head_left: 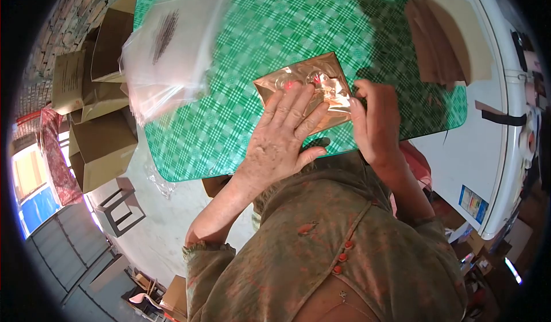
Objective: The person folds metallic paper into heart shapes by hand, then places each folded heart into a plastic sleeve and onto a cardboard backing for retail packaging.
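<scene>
A flat, square, shiny gold packet (321, 72) lies on the green checked tablecloth near the table's front edge. Its surface is creased and reflective, with small red spots by my fingertips. My left hand (281, 130) rests flat across the packet's lower left part, fingers stretched out and thumb spread to the side. At the packet's right edge is my right hand (376, 118), fingers curled, with a gap between thumb and index finger. Its thumb tip is close to the packet's edge; whether it touches cannot be made out.
A stack of clear plastic bags (172, 52) lies at the table's left. Brown sheets (442, 35) lie at the far right, by a white appliance (482, 144). Open cardboard boxes (106, 144) stand left of the table, with a small grey stool (120, 207) on the floor.
</scene>
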A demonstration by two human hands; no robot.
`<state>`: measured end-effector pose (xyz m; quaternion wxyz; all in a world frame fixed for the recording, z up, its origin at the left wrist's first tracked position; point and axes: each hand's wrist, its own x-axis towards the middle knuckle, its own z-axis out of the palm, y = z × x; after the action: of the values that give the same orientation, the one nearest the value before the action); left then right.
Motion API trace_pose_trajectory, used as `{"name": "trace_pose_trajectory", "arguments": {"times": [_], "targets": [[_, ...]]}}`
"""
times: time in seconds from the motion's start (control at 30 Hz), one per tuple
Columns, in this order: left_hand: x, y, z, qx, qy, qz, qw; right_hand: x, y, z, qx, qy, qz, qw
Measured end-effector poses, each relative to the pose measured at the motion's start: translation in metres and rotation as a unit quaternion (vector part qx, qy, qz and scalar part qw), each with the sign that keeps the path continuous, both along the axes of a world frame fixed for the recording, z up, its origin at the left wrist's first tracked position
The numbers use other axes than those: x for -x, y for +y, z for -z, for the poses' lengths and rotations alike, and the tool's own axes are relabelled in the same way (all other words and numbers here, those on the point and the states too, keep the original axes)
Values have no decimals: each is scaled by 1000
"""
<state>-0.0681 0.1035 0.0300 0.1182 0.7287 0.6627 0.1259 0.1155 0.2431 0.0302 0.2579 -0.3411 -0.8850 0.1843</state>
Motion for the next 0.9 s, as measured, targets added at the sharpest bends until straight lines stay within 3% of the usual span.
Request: {"name": "trace_pose_trajectory", "arguments": {"times": [0.1,0.2,0.23,0.33,0.73,0.9], "targets": [[-1,0,-1,3,0,0,1000,-13,1,3,-132,31,-93,986],[-1,0,0,-2,-9,-3,1000,-15,-20,-16,-82,-71,-169,980],[-1,0,0,-4,-14,-5,1000,-16,-22,-5,-114,-102,-191,970],[0,0,-3,-6,-21,-2,1000,-14,-22,-1,-38,-114,-192,974],[2,-3,-1,-42,-85,-16,995,-11,-25,0,4,-165,-186,969],[-4,15,-27,-59,-15,-7,998,-13,-24,7,-17,-154,-190,970]]}}
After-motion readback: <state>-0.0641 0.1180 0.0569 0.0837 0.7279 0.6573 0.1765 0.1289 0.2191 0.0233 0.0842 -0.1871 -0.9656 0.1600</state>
